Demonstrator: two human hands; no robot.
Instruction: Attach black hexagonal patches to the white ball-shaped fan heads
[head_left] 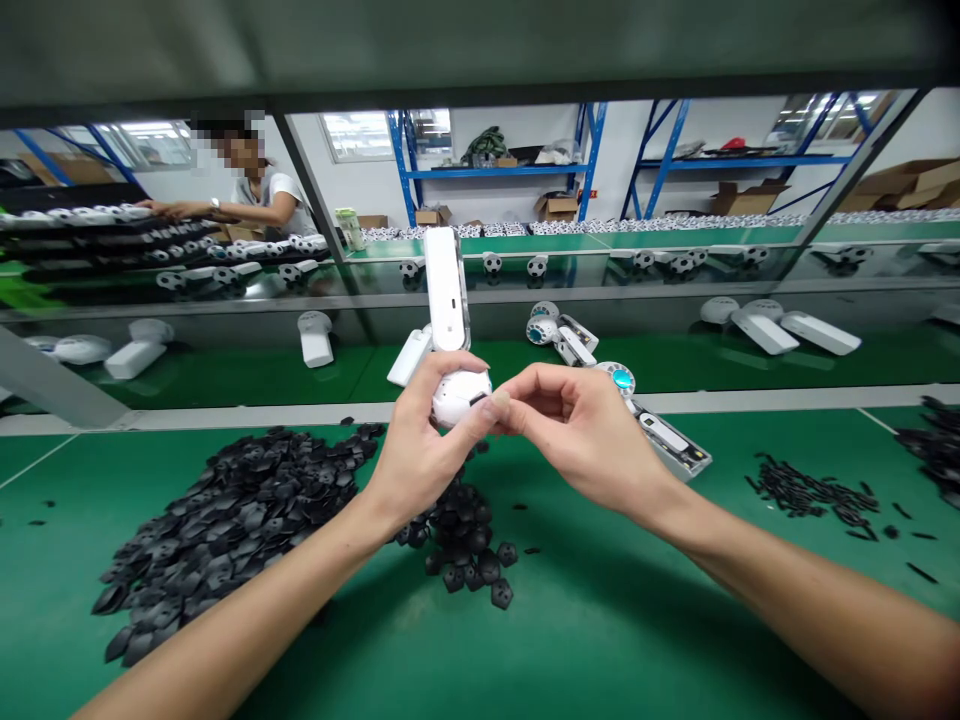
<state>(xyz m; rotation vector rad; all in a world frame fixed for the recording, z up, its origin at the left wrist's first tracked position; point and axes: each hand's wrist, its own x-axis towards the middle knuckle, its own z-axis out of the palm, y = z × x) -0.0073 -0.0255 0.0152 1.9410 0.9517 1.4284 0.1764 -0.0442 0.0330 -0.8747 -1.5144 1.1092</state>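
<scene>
"Head view: what's the left hand (411,435) got?"
"Fingers curled round the ball end (454,398) of the white device (449,320), up off the bench (600,640), right of the big black pile (247,520)."
"Right hand (592,430)?"
"Fingertips pinched together at the ball end. Can't tell if they grip a part."
"Thin black strips (814,490)?"
"Bench, far right of the pile."

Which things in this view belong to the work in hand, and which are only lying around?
Probably for the job: white device, held in the left hand, the right hand at its round end; black pentagons; black strips.

Probably just lying about: cardboard boxes; green bundle on shelf.
</scene>
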